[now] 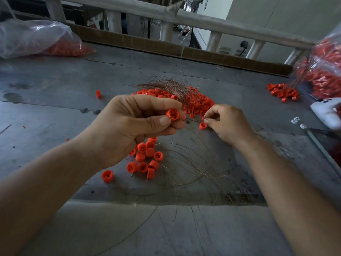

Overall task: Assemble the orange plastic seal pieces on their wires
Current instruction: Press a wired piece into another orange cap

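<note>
Desk (55, 108): central pile (198, 105) of orange seal pieces, wires tangled in. Left hand (129, 126), raised just left of pile, pinches one seal piece (172, 114) between thumb and forefinger (open end toward camera). Right hand (227, 124) at pile's near right edge, fingers curled, tips pinched together; what they hold, cannot tell. Loose piece (202, 126) just beside those tips. Smaller cluster (147, 157) with wires lies nearer person than pile.

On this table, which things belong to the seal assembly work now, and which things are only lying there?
In use: orange seal piece held by the left hand; small orange bit pinched by the right hand; middle pile of pieces and wires; wired pieces below the left hand.
Lying about: left plastic bag; right plastic bag; white device; lone orange piece far left.
</note>
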Available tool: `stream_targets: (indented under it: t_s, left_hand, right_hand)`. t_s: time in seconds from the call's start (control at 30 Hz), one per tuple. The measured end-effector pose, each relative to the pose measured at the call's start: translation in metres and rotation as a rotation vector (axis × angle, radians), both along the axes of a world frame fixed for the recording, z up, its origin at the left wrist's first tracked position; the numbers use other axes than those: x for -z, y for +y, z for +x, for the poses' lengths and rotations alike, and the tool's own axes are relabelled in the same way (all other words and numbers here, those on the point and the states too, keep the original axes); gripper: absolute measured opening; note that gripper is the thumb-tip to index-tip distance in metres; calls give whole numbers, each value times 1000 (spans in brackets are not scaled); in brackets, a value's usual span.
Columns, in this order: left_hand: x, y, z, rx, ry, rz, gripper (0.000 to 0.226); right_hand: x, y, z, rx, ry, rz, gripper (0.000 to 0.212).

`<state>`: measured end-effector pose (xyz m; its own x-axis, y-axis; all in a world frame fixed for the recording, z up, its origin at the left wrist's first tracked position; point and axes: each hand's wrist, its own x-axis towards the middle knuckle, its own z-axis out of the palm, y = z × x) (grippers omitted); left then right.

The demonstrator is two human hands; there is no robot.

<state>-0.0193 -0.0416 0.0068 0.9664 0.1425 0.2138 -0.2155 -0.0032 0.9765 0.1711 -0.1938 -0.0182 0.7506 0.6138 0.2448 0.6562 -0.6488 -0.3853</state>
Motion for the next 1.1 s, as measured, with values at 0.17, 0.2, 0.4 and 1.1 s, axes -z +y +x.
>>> stream_targets:
  t_s: [0.17, 0.2, 0.4, 1.1]
  left_hand:
    - [0, -4, 2, 18, -18, -122, 32]
    - [0, -6, 2, 17, -18, -175, 29]
    - [0, -9, 3, -47, -2, -193, 22]
    - [-3, -11, 4, -170, 56, -136, 23]
  right_hand:
    - [-5, -3, -2, 8, 20, 75, 14]
    - [-9, -5, -3, 18, 52, 139, 18]
    - [-36, -8, -36, -191, 420, 533, 26]
    - [-35, 6, -88, -538, 296, 574, 24]
